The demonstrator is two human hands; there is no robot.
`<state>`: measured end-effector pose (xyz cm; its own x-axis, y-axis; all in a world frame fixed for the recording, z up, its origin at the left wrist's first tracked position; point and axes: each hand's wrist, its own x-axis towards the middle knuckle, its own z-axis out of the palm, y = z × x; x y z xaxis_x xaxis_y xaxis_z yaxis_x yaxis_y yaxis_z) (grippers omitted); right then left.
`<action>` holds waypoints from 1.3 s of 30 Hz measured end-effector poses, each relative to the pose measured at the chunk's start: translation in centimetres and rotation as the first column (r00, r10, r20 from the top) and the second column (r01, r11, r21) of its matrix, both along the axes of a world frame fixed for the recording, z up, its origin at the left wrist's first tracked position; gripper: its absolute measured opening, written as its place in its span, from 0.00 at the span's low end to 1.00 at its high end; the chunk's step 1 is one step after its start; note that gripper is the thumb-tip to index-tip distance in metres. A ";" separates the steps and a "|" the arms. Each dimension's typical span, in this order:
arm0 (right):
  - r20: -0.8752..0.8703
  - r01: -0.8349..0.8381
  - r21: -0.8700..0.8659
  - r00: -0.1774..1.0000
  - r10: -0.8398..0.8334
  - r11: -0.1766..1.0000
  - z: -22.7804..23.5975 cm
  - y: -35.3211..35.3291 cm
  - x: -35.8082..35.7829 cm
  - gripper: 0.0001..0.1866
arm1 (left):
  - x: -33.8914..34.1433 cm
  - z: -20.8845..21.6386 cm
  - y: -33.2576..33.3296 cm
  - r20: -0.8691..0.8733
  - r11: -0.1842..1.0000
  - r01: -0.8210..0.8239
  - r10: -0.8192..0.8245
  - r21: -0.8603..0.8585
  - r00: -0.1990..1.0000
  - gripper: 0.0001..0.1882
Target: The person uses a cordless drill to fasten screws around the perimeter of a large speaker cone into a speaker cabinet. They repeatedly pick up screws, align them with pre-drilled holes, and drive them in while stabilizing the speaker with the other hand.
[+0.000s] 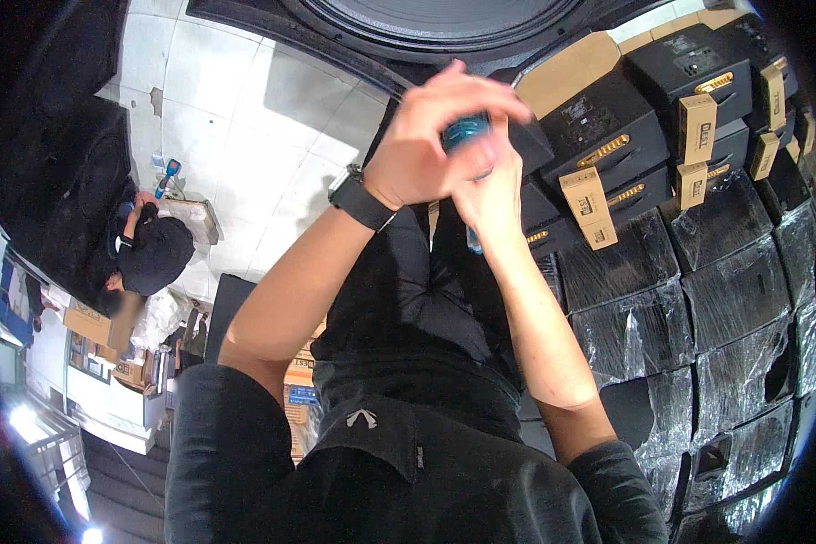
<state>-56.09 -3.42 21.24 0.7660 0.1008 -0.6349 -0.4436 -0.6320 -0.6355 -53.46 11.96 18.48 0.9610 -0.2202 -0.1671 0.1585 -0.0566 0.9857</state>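
In front of my body, both hands come together below the big round speaker cone (444,16). My right hand (497,186) is wrapped round a teal power driver (467,133); a bit of its teal lower end shows under the hand. Over the tool's top, my left hand (435,122) arches with fingers spread apart, its thumb side smeared by motion. Whether its fingertips touch the tool is hard to make out. A dark watch (358,198) circles my left wrist. The tool's front end is hidden behind the fingers.
Black speaker cabinets (598,122) with gold-coloured trim and small cardboard boxes (589,207) stand at the right, above stacked film-wrapped black boxes (635,335). A co-worker in black (159,249) bends at the left beside another teal power tool (168,177). Pale floor tiles (272,127) lie between.
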 end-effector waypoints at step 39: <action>-0.087 -0.014 0.083 0.996 0.022 0.996 -0.4 -0.8 -0.8 0.14 | 0.9 -3.0 -0.4 0.267 0.978 0.189 -0.160 -0.088 0.950 0.16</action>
<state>-56.88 -4.22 20.88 0.7053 0.1686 -0.6886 -0.4890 -0.5875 -0.6447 -52.53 11.57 15.45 0.9129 -0.3914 0.1159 -0.1039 0.0517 0.9932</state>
